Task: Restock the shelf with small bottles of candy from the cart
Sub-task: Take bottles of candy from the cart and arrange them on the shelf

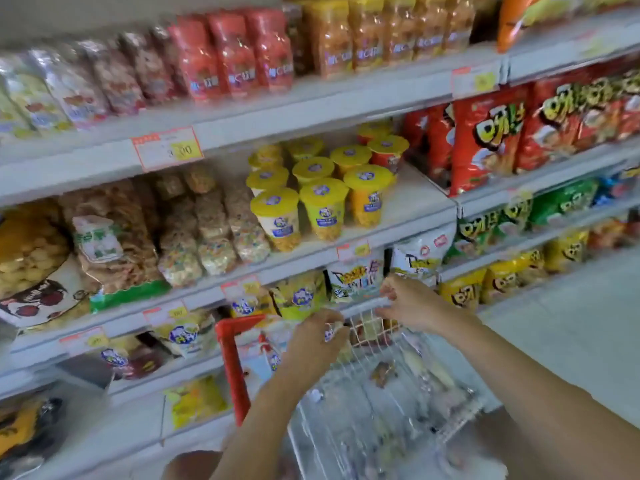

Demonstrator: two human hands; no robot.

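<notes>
Bottle [330, 333], small and blue-labelled, sits in the left hand [317, 341], whose grip curls round it just above the cart [460, 415]. Holding it by the body probably leaves the base free for setting down. The right hand [405, 301] is at the cart's far rim with fingers bent. Blur hides whether its grip pinches the wire, another bottle, or nothing; it may be steadying the cart or reaching for stock. More blurred items lie inside the wire basket, and a red bar [235, 351] stands at its left side. On the shelf [415, 206] above, yellow-lidded cups [323, 206] stand in rows, with bare board to their right, likely the gap to fill.
</notes>
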